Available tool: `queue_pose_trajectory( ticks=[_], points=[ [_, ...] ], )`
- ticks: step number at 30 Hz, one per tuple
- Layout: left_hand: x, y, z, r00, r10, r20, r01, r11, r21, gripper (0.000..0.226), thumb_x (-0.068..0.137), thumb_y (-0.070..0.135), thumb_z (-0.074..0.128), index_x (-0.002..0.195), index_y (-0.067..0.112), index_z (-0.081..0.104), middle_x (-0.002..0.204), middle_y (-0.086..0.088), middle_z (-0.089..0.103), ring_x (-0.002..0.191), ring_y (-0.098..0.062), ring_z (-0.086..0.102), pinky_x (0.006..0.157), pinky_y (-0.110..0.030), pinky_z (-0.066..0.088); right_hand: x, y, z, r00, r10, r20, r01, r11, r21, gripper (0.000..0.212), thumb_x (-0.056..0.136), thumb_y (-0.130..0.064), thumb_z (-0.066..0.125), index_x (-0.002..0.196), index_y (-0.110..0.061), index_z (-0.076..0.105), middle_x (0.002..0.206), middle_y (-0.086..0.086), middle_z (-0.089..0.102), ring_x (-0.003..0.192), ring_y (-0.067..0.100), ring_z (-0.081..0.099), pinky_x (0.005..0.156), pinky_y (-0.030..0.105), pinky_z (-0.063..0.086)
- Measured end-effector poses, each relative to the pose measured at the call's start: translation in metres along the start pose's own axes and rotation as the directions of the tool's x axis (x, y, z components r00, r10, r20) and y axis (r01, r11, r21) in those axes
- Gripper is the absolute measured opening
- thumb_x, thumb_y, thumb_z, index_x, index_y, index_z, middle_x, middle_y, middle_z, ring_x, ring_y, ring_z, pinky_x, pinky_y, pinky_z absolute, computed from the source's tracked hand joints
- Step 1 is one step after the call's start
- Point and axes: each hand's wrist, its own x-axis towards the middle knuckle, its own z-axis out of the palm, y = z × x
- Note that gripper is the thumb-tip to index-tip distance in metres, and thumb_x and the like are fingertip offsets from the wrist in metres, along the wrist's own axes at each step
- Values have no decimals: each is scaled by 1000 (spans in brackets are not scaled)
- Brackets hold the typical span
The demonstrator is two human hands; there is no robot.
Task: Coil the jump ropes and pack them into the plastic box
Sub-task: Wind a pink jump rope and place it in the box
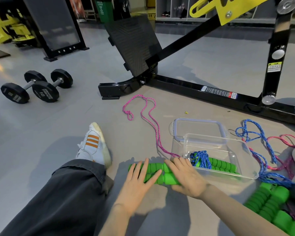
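Observation:
Two green foam handles lie side by side on the floor, and a pink rope runs from them across the floor. My left hand rests flat on the handles' left end with its fingers spread. My right hand wraps around their right end. To the right stands a clear plastic box, which holds a coiled blue rope with green handles. The box's lid lies behind it.
More green handles with loose blue rope and pink rope lie at the right. A black machine frame crosses behind. Two dumbbells sit at far left. My leg and white shoe lie on the left.

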Motion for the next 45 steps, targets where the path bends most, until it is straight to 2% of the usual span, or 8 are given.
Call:
queue_pose_trajectory(
  ticks=[4, 7, 16, 29, 33, 39, 43, 45],
  points=[
    [16, -15, -14, 990, 18, -139, -6, 996, 86, 84, 70, 1, 48, 146, 25, 22, 131, -27, 37, 115, -44, 39, 99, -55, 28, 10, 3, -23, 1000, 26, -18, -25, 1000, 16, 78, 60, -45, 51, 129, -10, 39, 105, 3, 48, 90, 19, 39, 77, 29, 29],
    [27, -21, -28, 987, 20, -158, -2, 993, 117, 73, 74, 2, 30, 141, 31, 34, 126, -26, 39, 119, -45, 37, 99, -57, 25, 13, 5, -39, 999, 33, -30, -31, 999, 44, 82, 58, -39, 61, 131, -11, 36, 108, 3, 48, 93, 20, 40, 78, 29, 29],
    [44, -17, -47, 959, 112, -261, -73, 985, 155, 112, 52, -4, 74, 146, 31, 23, 137, -32, 31, 116, -45, 38, 94, -57, 30, 0, 13, -65, 995, 35, -89, -32, 999, 38, 81, 61, -36, 64, 132, -12, 36, 107, 5, 51, 97, 20, 42, 79, 28, 28],
    [62, -18, -62, 930, 112, -351, -35, 975, 218, 66, 81, -1, 35, 138, 31, 41, 124, -25, 41, 108, -40, 44, 91, -54, 32, -2, 26, -83, 981, 56, -184, -66, 997, -48, 84, 53, -39, 68, 130, -20, 40, 103, 1, 49, 75, 21, 57, 91, 30, 26],
    [65, -25, -64, 923, 71, -378, 12, 977, 212, 65, 81, -2, 37, 137, 31, 41, 123, -26, 41, 106, -39, 44, 89, -55, 33, -6, 35, -96, 992, 127, -27, -123, 988, 98, 86, 69, -28, 59, 146, -29, 19, 122, 3, 47, 98, 24, 54, 87, 21, 25],
    [68, -28, -66, 903, 107, -417, -18, 977, 211, 61, 84, -3, 39, 135, 32, 44, 122, -26, 43, 105, -39, 46, 88, -54, 35, -7, 44, -104, 938, 321, 128, -339, 785, 519, 68, 73, -4, 67, 135, -19, 44, 113, 2, 59, 95, 9, 57, 79, 15, 42],
    [77, -38, -74, 891, 111, -440, -20, 978, 206, 63, 90, -6, 27, 136, 33, 43, 122, -24, 43, 106, -39, 46, 89, -54, 37, -5, 32, -110, 896, 249, 368, -434, 314, 845, 39, 74, 7, 69, 110, -5, 63, 89, 8, 64, 70, 7, 57, 72, 22, 46],
    [79, -46, -78, 904, 131, -407, -36, 972, 231, 66, 90, -6, 17, 137, 32, 42, 122, -25, 42, 107, -40, 45, 89, -54, 35, -5, 31, -107, 884, 193, 425, -463, 239, 854, 23, 73, 2, 70, 96, 1, 65, 79, 8, 65, 72, 14, 59, 73, 25, 47]
  ],
)
